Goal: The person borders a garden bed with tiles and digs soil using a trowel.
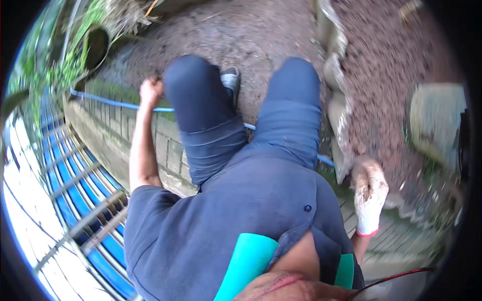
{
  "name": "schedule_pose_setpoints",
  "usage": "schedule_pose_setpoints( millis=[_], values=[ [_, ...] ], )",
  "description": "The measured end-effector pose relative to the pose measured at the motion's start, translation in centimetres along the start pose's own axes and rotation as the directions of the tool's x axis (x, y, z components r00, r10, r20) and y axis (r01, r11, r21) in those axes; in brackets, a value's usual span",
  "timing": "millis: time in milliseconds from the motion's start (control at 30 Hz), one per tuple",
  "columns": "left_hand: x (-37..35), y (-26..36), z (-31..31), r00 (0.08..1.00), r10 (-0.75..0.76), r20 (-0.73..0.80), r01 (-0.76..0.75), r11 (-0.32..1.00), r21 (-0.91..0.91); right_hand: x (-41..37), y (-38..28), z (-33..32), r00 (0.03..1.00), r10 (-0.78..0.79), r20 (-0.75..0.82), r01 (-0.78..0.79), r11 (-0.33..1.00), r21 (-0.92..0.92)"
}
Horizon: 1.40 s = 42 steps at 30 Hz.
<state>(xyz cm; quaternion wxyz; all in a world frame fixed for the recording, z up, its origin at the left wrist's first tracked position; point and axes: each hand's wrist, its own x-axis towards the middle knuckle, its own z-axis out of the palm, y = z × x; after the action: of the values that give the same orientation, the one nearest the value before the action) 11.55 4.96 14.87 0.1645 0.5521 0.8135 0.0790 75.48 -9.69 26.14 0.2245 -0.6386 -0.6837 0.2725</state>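
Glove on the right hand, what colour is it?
The glove is white with brown stains and a red cuff edge, as the head view shows.

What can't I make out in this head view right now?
- Left hand: head view; blur hides whether its fingers hold anything.
- Right hand: head view; blur and dirt on its glove obscure the fingertips.
- Blue hose: head view; trouser legs cover stretches.
- Shoe: head view; partly behind a trouser leg.

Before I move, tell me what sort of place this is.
Likely an outdoor garden or yard: there is bare soil alongside wavy edging, with leafy green plants at the far left.
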Motion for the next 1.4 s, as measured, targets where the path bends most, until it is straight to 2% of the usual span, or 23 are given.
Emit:
schedule_pose_setpoints(
  millis=[33,67,100,133,200,267,367,433,533,600,633,733,867,967,1033,1067,1100,1167,1200,1233,1267,1333,1400],
  values=[
    [-1.6,-4.5,3.6,0.995,-0.094,0.021,0.086,0.969,0.231,2.3,-0.6,0.7,0.997,-0.022,-0.074,0.015,0.996,-0.087],
    [-6.1,-5.5,5.6,0.995,-0.1,0.029,0.095,0.984,0.152,3.2,0.3,2.6,0.975,-0.172,-0.14,0.116,0.933,-0.34],
    [-10.5,-8.1,9.4,0.998,-0.069,0.01,0.068,0.995,0.08,5.1,0.3,4.0,0.973,-0.219,-0.068,0.171,0.891,-0.42],
    [-14.6,-10.7,13.1,0.991,-0.101,0.086,0.082,0.976,0.203,7.3,0.1,5.5,0.969,-0.247,0.024,0.227,0.841,-0.492],
    [-23.6,-7.4,16.3,0.962,-0.23,0.147,0.194,0.955,0.224,8.8,1.0,8.6,0.967,-0.149,0.207,0.223,0.889,-0.399],
    [-28.2,-5.1,19.2,0.929,-0.293,0.226,0.272,0.955,0.12,8.7,1.6,9.5,0.952,-0.148,0.268,0.272,0.809,-0.522],
    [-28.6,-0.4,22.1,0.91,-0.31,0.277,0.35,0.931,-0.107,8.6,1.7,9.1,0.927,-0.255,0.276,0.357,0.824,-0.439],
    [-26.1,3.1,23.0,0.916,-0.277,0.29,0.361,0.883,-0.299,8.9,1.5,9.3,0.916,-0.281,0.285,0.389,0.795,-0.466],
    [-20.6,8.8,23.4,0.924,-0.204,0.325,0.366,0.72,-0.59,8.6,1.7,9.3,0.913,-0.257,0.315,0.39,0.776,-0.496],
    [-16.5,12.5,22.9,0.927,-0.142,0.346,0.363,0.564,-0.742,9.0,2.9,9.6,0.844,-0.496,0.205,0.536,0.753,-0.383],
    [-15.0,14.1,22.6,0.924,-0.115,0.365,0.374,0.479,-0.794,8.6,2.8,9.7,0.891,-0.388,0.235,0.454,0.764,-0.458],
    [-12.1,17.6,21.8,0.915,-0.05,0.401,0.399,0.274,-0.875,8.5,3.4,9.6,0.88,-0.419,0.224,0.474,0.795,-0.379],
    [-11.0,18.6,21.2,0.905,-0.047,0.422,0.424,0.144,-0.894,8.1,3.8,9.6,0.911,-0.333,0.244,0.406,0.831,-0.38],
    [-11.7,17.4,20.9,0.9,-0.068,0.431,0.436,0.127,-0.891,8.3,3.7,9.4,0.877,-0.424,0.225,0.479,0.796,-0.371],
    [-12.8,15.4,20.8,0.891,-0.104,0.442,0.453,0.142,-0.88,8.3,4.6,10.0,0.9,-0.36,0.246,0.432,0.813,-0.39],
    [-13.6,14.1,20.7,0.883,-0.124,0.453,0.469,0.157,-0.869,7.8,5.1,9.9,0.92,-0.308,0.242,0.385,0.827,-0.41],
    [-13.9,12.8,20.8,0.873,-0.13,0.469,0.486,0.174,-0.857,7.7,3.5,9.5,0.951,-0.166,0.263,0.27,0.86,-0.433],
    [-14.7,9.7,20.8,0.856,-0.136,0.498,0.517,0.203,-0.832,7.8,2.5,9.1,0.952,-0.217,0.214,0.29,0.862,-0.416],
    [-14.7,8.1,20.7,0.845,-0.144,0.516,0.535,0.222,-0.815,8.0,0.8,8.8,0.976,0.007,0.218,0.089,0.901,-0.425],
    [-14.4,6.6,20.5,0.834,-0.15,0.531,0.552,0.235,-0.8,8.2,1.7,9.1,0.989,-0.079,0.124,0.12,0.922,-0.368],
    [-14.2,4.9,20.1,0.821,-0.165,0.546,0.57,0.246,-0.784,8.8,-0.5,8.2,0.99,0.052,0.134,-0.004,0.944,-0.331],
    [-13.9,1.2,19.1,0.796,-0.222,0.564,0.606,0.273,-0.748,8.2,-0.9,8.8,0.983,0.157,0.091,-0.115,0.927,-0.356],
    [-13.7,-1.9,17.8,0.777,-0.296,0.555,0.627,0.296,-0.72,7.9,-0.8,8.4,0.987,0.134,0.09,-0.096,0.934,-0.345]
  ],
)
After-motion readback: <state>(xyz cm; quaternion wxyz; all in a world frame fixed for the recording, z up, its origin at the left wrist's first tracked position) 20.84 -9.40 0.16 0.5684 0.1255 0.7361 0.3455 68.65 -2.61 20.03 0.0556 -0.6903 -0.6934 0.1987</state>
